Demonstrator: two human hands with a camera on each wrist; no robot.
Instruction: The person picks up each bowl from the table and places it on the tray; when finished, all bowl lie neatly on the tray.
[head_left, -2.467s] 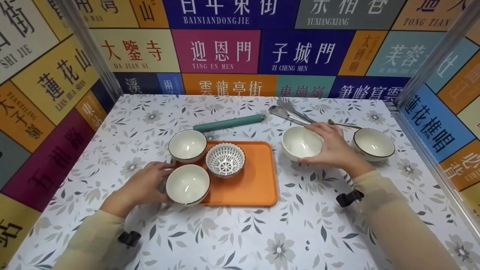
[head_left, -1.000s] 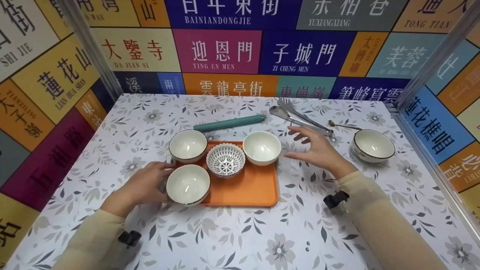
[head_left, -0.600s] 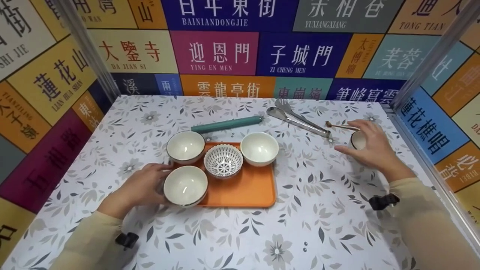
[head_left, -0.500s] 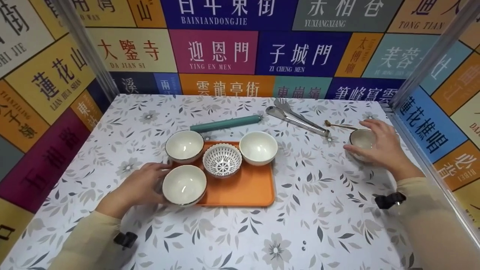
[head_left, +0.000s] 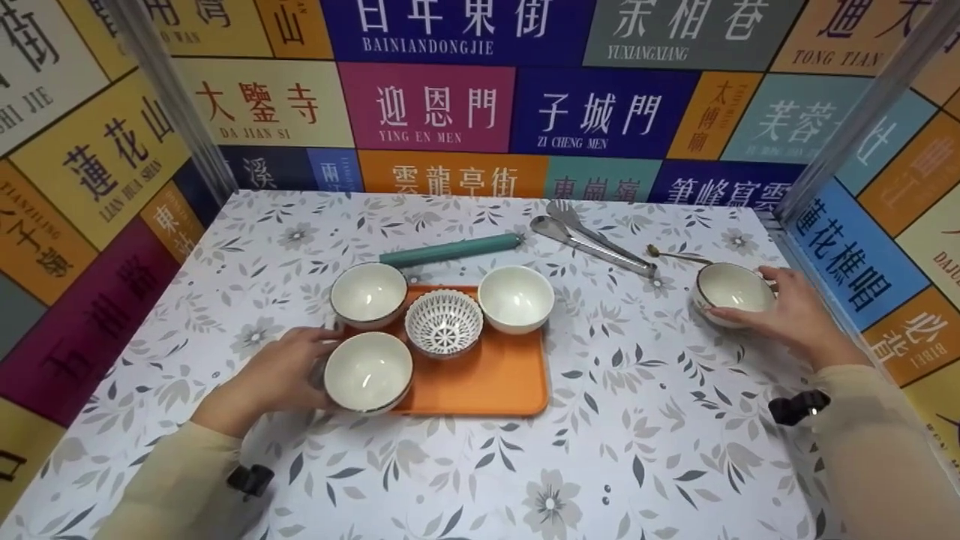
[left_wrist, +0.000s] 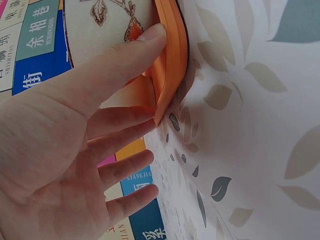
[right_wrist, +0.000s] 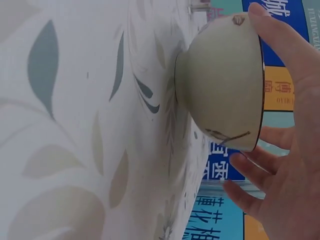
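My left hand (head_left: 281, 375) is at the left end of an orange tray (head_left: 487, 382), beside the nearest bowl. In the left wrist view the thumb (left_wrist: 127, 52) touches the tray's rim and the fingers extend, spread apart. My right hand (head_left: 795, 322) is around a dark-rimmed bowl (head_left: 731, 289) at the table's right. In the right wrist view its thumb lies at the rim and its fingers are spread on the other side; the bowl's foot stands on the tablecloth. On the tray are a black-patterned bowl (head_left: 444, 324) and three plain cream bowls (head_left: 367, 371).
Behind the tray lies a green stick (head_left: 450, 249). Metal tongs (head_left: 592, 244) lie at the back right, with a fork beside them. A small spoon (head_left: 679, 256) lies behind the right bowl. Sign-covered walls (head_left: 435, 105) enclose the back and sides.
My right hand has set a cream bowl at the tray's back right corner, let go, and moved right to the dark-rimmed bowl. My left hand has stayed at the tray.
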